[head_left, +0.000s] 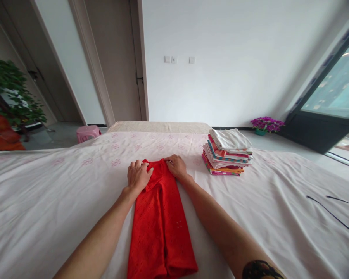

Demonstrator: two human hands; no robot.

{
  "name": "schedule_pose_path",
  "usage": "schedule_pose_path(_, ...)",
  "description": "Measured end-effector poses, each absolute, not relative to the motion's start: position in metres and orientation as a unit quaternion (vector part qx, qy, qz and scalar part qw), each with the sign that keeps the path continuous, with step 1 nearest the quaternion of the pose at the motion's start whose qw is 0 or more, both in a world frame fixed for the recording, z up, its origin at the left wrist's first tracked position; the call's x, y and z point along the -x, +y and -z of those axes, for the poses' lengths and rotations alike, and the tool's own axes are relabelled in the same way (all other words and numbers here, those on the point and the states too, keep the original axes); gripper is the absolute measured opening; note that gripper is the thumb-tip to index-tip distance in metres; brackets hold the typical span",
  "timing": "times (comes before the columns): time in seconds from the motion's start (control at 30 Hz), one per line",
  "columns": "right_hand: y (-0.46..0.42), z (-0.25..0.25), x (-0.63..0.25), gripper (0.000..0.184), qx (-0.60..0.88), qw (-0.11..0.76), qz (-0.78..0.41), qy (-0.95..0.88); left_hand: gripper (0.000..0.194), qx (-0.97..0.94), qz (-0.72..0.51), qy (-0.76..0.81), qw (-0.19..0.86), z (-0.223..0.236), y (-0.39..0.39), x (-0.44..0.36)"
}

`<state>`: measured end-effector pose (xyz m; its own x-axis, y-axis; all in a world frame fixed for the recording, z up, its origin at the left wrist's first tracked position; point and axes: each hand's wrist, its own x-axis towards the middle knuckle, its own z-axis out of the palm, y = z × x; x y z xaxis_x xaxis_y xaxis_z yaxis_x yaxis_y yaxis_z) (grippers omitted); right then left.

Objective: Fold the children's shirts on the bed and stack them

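A pair of red trousers (151,224) lies lengthwise on the bed sheet, its waistband away from me and its legs toward me. My left hand (139,176) grips the left side of the waistband, fingers curled over the fabric. At the waistband's right corner, my right hand (177,166) pinches the edge. Both legs lie side by side with a fold between them. To the right of my right hand stands a stack of folded clothes (227,153), with a white folded piece on top.
A pale patterned sheet (75,186) covers the bed. Thin black cords (331,213) lie at the right. Beyond are a pink stool (88,133), purple flowers (266,124) in a green pot, a leafy plant (14,89) and a closed door (116,58).
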<state>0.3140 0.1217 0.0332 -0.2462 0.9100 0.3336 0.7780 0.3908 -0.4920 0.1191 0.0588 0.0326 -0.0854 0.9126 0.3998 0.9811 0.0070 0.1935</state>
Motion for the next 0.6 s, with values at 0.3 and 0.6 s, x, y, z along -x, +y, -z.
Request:
schedule_pose_path(0.3, 0.114, -0.036, -0.315, 0.031, 0.476, 0.329, -0.067, -0.813, 0.041, 0.628, 0.275, -0.718, -0.118, -0.043, 0.054, -0.121)
schedule_pose_path(0.6, 0.112, -0.039, -0.306, 0.028, 0.315, 0.312, -0.076, -0.893, 0.039, 0.584, 0.492, -0.604, -0.227, -0.037, 0.045, -0.137)
